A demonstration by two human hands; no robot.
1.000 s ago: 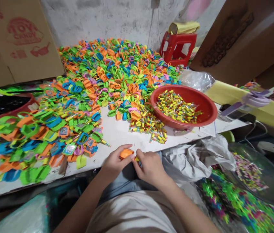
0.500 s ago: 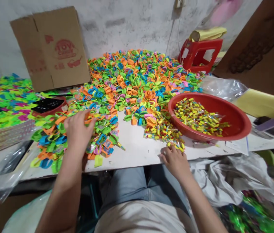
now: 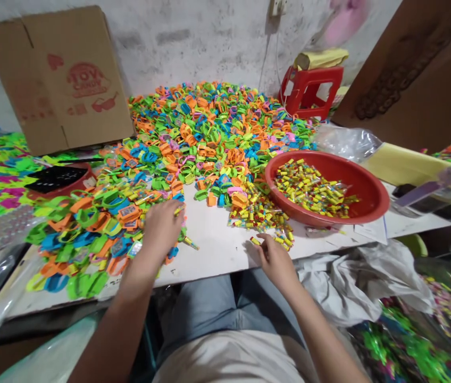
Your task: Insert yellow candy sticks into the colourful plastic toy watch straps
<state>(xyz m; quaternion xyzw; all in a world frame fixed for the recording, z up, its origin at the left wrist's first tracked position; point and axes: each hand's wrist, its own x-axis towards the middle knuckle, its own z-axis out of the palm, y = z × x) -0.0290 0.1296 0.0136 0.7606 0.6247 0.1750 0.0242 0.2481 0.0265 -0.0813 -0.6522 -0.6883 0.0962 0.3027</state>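
My left hand (image 3: 165, 226) is over the right part of the near pile of plastic toy watches (image 3: 90, 218), its fingers curled. A small yellow piece shows at its fingertips; the hand hides most of the grip. My right hand (image 3: 276, 261) pinches a small yellow wrapped candy (image 3: 255, 241) between thumb and fingers, just above the white table. Beside it lies a loose heap of the same candies (image 3: 259, 209). A single candy (image 3: 190, 243) is at the right edge of the near watch pile.
A red basin (image 3: 369, 194) of wrapped candies stands at right. Behind is a large heap of toy watches (image 3: 209, 122). A cardboard box (image 3: 58, 80), a red stool (image 3: 313, 90) and a clear plastic bag (image 3: 347, 142) stand around it. Grey cloth (image 3: 349, 282) hangs at the front edge.
My left hand has moved right across the near watch pile. My right hand has lifted a candy slightly from the loose heap and drawn it left. The view has shifted right.
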